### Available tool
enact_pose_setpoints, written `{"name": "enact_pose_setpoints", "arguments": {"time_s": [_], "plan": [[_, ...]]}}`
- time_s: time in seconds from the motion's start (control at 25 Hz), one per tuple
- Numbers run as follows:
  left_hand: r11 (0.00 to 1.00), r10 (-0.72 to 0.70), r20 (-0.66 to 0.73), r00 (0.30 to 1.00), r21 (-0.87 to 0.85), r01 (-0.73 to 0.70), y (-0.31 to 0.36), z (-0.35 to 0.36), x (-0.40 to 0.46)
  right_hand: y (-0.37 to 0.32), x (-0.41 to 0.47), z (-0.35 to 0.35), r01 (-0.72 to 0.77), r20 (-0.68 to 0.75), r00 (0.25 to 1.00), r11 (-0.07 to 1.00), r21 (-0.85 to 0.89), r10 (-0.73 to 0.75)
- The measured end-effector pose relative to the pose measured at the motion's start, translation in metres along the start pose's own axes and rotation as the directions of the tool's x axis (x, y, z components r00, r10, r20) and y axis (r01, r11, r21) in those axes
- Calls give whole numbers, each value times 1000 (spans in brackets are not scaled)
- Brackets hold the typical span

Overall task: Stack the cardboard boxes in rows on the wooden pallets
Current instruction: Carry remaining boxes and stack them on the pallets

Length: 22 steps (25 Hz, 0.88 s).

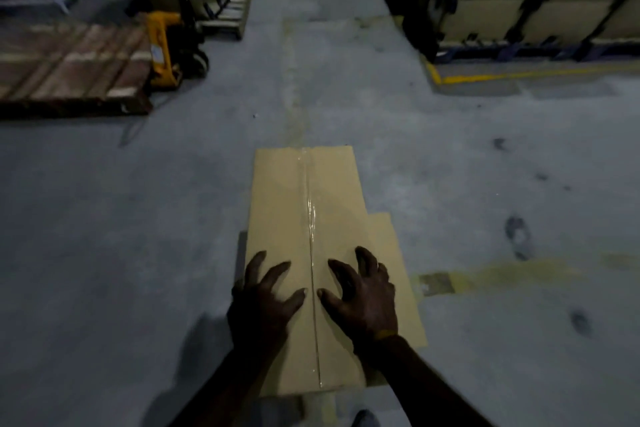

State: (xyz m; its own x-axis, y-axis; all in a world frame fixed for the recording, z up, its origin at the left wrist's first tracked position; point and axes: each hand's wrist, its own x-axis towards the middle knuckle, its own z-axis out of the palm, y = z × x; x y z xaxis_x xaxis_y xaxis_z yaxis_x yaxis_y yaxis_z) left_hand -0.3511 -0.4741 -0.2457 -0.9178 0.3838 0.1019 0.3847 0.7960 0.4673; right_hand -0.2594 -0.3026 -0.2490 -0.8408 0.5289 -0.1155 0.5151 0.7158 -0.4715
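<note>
Cardboard box (304,211), clear-taped seam, no legible print, hands (266,295) on top

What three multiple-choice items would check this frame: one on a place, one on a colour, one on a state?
1. Where is the empty wooden pallet?
A. far left, beside the pallet jack
B. under the box
C. far right

2. What colour is the pallet jack?
A. blue
B. yellow
C. green

3. How do the left hand and right hand meet the cardboard box?
A. both clenched, off the box
B. one lifting a flap
C. both on its top, fingers spread, either side of the taped seam

Answers:
1 A: the pallet lies at the frame's left edge, next to the jack.
2 B: its body is yellow.
3 C: spread fingers rest on the top, one hand each side of the tape.
</note>
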Motion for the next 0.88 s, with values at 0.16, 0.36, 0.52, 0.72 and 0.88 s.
{"name": "enact_pose_setpoints", "arguments": {"time_s": [0.16,0.36,0.52,0.72,0.88], "plan": [[995,-1,120,993,-100,13,39,-79,-24,-39,-63,-79,-63,-96,993,998,-13,62],[977,178,179,968,-152,-151,79,-142,-59,-66,-153,-134,-221,-277,938,975,-13,209],[928,350,203,914,-211,-308,117,-160,-96,-59,-223,-169,-348,-381,862,937,36,335],[847,519,239,821,-277,-455,184,-171,-176,-26,-329,-210,-487,-459,754,869,88,469],[766,630,244,738,-351,-538,237,-163,-249,10,-421,-237,-568,-494,679,815,115,543]]}}
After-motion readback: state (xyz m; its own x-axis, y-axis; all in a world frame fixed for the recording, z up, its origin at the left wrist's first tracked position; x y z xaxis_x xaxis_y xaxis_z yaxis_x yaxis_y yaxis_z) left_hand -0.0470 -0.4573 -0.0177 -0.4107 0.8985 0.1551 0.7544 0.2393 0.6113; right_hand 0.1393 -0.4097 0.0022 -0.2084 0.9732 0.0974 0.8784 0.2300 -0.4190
